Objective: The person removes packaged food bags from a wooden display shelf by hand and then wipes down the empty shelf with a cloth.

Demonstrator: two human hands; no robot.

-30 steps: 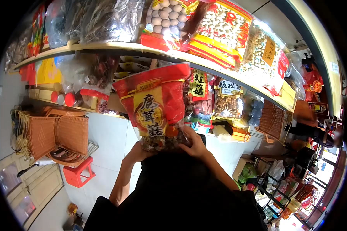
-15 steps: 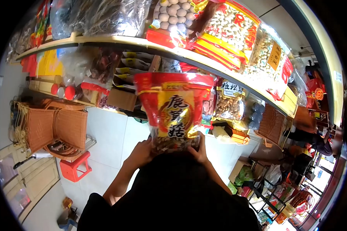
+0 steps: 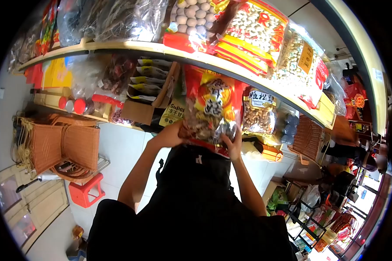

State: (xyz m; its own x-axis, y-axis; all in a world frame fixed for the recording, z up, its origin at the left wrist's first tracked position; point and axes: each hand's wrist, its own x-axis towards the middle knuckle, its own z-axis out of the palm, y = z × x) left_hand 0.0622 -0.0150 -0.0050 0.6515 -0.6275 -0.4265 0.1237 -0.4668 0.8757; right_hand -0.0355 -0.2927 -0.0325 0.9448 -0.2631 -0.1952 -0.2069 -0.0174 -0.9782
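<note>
A red and clear plastic bag of dried mushrooms (image 3: pixel 210 114) with large Chinese lettering is held between both hands. My left hand (image 3: pixel 170 135) grips its lower left side. On the lower right side, my right hand (image 3: pixel 233 144) is closed with the thumb on the front. The bag's top reaches in under the edge of the upper shelf (image 3: pixel 161 51), on the lower level. To its left stands an open carton (image 3: pixel 137 111) of upright packets, with a green-yellow pouch (image 3: pixel 172 112) beside it. Another mushroom bag (image 3: pixel 259 113) with a white label sits to the right.
Bagged nuts (image 3: pixel 255 35) and round dried goods (image 3: pixel 194 19) fill the upper shelf. Wicker chairs (image 3: pixel 78 145) and a red stool (image 3: pixel 86 191) stand at the left. A loaded rack (image 3: pixel 309 217) is at the lower right. A person (image 3: pixel 357 154) is at the far right.
Both hands have moved the mushroom bag forward, from in front of my body to under the upper shelf's edge. The green-yellow pouch beside the carton has come into view.
</note>
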